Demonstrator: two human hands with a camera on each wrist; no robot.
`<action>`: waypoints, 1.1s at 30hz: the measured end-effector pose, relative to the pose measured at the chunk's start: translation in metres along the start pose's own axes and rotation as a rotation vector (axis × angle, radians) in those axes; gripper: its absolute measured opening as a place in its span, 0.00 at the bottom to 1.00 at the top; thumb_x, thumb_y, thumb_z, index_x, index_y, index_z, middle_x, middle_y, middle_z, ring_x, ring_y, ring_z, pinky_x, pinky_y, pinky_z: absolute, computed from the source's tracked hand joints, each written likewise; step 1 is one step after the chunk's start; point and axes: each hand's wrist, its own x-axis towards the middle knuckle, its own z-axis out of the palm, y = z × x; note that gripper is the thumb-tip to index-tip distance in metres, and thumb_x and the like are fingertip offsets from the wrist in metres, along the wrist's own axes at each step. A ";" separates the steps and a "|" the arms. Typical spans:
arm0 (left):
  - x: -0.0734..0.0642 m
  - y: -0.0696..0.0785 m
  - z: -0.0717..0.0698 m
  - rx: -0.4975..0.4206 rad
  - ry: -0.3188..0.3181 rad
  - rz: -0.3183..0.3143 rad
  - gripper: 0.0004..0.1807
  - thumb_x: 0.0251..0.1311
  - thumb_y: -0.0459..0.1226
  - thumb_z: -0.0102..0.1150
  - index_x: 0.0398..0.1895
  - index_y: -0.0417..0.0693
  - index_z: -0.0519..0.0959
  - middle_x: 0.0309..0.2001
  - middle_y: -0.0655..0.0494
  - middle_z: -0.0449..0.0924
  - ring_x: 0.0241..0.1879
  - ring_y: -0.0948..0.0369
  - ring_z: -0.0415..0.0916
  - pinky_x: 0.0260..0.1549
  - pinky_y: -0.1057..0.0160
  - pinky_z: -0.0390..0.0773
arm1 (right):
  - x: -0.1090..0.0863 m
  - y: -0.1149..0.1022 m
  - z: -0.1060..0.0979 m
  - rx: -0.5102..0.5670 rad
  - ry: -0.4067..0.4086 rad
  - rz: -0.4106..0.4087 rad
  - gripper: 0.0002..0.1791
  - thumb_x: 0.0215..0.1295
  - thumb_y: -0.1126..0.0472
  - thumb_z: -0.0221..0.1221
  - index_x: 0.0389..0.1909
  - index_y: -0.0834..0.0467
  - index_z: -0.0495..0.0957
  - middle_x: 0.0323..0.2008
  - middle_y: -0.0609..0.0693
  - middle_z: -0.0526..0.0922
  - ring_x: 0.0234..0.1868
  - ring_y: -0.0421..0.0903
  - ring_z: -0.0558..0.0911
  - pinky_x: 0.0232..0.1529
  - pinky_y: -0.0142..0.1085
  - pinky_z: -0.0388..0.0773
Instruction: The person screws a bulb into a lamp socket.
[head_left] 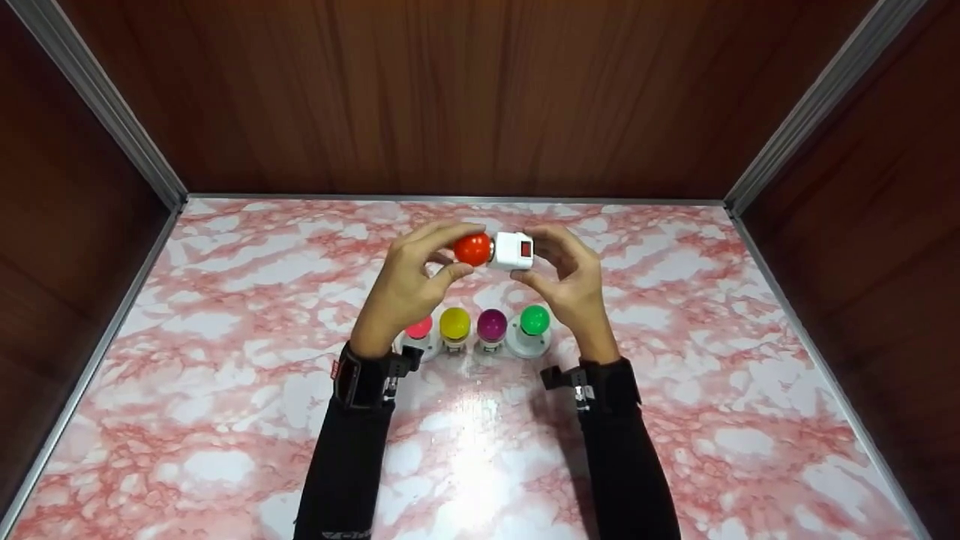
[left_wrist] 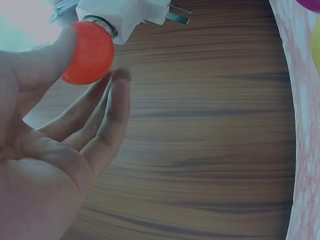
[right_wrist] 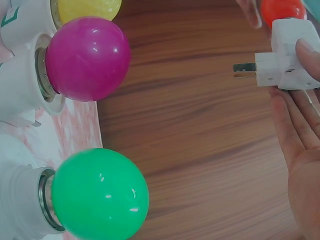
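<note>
Between thumb and fingers, my left hand [head_left: 412, 277] pinches a red light bulb [head_left: 472, 250]. The bulb's metal base sits at the mouth of a white plug-in lamp socket [head_left: 511, 251], which has a red switch on its side. My right hand [head_left: 566, 277] grips that socket from the right, thumb below and fingers above in the head view. Metal plug prongs [right_wrist: 244, 67] stick out of the socket in the right wrist view. Bulb and socket are held up in line, above the table. In the left wrist view the thumb lies against the red bulb [left_wrist: 92, 55].
Nearer the wrists, a row of bulbs stands in white holders: pink [head_left: 419, 327], yellow [head_left: 454, 323], purple [head_left: 492, 325] and green [head_left: 535, 320]. The left wrist partly covers the pink one's holder. Brown wood-grain walls [head_left: 450, 97] enclose the red-and-white marbled table [head_left: 247, 360].
</note>
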 end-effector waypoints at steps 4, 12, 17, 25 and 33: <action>-0.001 0.000 -0.002 -0.009 -0.010 -0.006 0.24 0.64 0.32 0.72 0.64 0.52 0.85 0.63 0.50 0.87 0.54 0.54 0.89 0.51 0.59 0.92 | 0.000 0.000 0.000 -0.003 0.000 -0.002 0.31 0.54 0.75 0.76 0.57 0.81 0.75 0.54 0.36 0.88 0.55 0.37 0.89 0.63 0.33 0.87; 0.001 -0.002 0.001 -0.039 0.021 0.036 0.20 0.65 0.37 0.74 0.60 0.47 0.86 0.57 0.50 0.88 0.48 0.57 0.89 0.48 0.63 0.92 | 0.000 -0.001 0.001 -0.010 -0.002 0.002 0.30 0.53 0.77 0.75 0.56 0.81 0.76 0.53 0.36 0.88 0.55 0.37 0.88 0.63 0.33 0.87; 0.001 -0.001 0.004 -0.033 0.045 0.057 0.17 0.68 0.41 0.71 0.58 0.49 0.87 0.57 0.50 0.88 0.49 0.59 0.88 0.47 0.64 0.91 | 0.000 -0.002 0.001 -0.015 -0.008 0.008 0.30 0.54 0.76 0.75 0.57 0.80 0.76 0.53 0.36 0.88 0.55 0.37 0.88 0.64 0.34 0.86; 0.001 -0.001 0.004 -0.039 0.041 0.051 0.24 0.66 0.37 0.71 0.64 0.45 0.83 0.63 0.47 0.85 0.55 0.54 0.87 0.55 0.60 0.90 | 0.000 -0.003 0.002 -0.017 -0.008 0.002 0.30 0.53 0.76 0.75 0.57 0.81 0.76 0.53 0.35 0.88 0.54 0.36 0.88 0.63 0.32 0.86; 0.002 0.001 0.004 -0.047 0.038 0.014 0.30 0.62 0.33 0.74 0.68 0.38 0.79 0.65 0.43 0.82 0.59 0.53 0.87 0.61 0.62 0.88 | 0.001 -0.004 0.003 -0.007 0.003 0.006 0.30 0.52 0.79 0.75 0.57 0.81 0.75 0.53 0.35 0.88 0.54 0.37 0.89 0.63 0.33 0.87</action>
